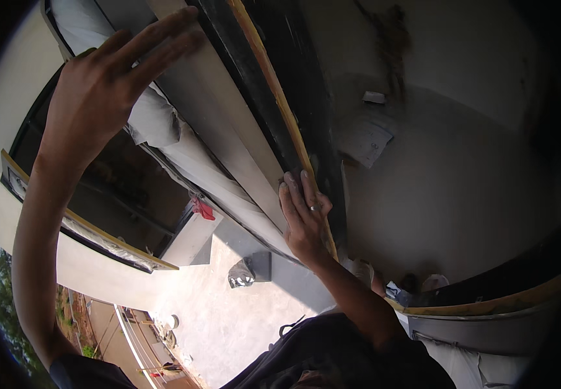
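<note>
our left hand (102,91) lies flat, fingers spread, gripping nothing, on the pale frame board (228,123) near its upper end, beside the crumpled white plastic sheet (157,120). our right hand (303,217) is open too, fingers pressed against the board's lower stretch where it meets the dark frame strip (280,78) with its yellow taped edge (274,91). the board runs diagonally between both hands. left of it we see a dark window opening (118,188); right of it, the grey wall (455,181) leaves wide room. a red rag (203,209) and a small silver-wrapped object (241,273) sit below.
</note>
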{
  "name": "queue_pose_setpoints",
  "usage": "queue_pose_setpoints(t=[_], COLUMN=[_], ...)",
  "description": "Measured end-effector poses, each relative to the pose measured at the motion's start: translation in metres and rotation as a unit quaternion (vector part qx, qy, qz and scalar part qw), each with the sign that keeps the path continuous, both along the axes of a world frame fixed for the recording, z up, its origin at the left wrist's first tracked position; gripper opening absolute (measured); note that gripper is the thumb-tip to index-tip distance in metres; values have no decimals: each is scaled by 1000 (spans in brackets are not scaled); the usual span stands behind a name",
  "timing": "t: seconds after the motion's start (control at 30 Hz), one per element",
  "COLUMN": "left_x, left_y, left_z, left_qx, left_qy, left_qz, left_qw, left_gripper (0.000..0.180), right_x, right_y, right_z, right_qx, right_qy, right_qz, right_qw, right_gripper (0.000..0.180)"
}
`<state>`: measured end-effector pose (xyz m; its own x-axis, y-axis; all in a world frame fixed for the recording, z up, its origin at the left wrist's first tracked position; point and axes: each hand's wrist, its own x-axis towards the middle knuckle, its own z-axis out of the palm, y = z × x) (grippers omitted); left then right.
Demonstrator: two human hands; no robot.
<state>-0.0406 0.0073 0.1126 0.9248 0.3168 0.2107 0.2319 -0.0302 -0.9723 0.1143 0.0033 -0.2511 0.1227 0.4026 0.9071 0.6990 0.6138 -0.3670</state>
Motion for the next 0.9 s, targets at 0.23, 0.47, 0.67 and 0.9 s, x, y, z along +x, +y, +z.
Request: queue_pose_setpoints(t=[0.23,0.47,0.67,0.9], left_x=[13,9,12,21], left_y=[-4,-2,-4,-4], left_z=[-22,-12,5,1], left_qx=[-61,-27,-31,-51], left_qy=[43,34,5,-8], left_qz=[9,12,13,16], left_qw=[997,999,999,999], left_gripper=[80,75,88,83], right_x=[21,17,12,22], right_y=[16,21,25,46], right_z=[51,71,73,138], right_qx=[42,61,105,179], right_qy=[-19,-7,29,-15], right_qz=[-11,-32,2,6], right_qw=[999,998,994,984], right_gripper=[49,41,38,48])
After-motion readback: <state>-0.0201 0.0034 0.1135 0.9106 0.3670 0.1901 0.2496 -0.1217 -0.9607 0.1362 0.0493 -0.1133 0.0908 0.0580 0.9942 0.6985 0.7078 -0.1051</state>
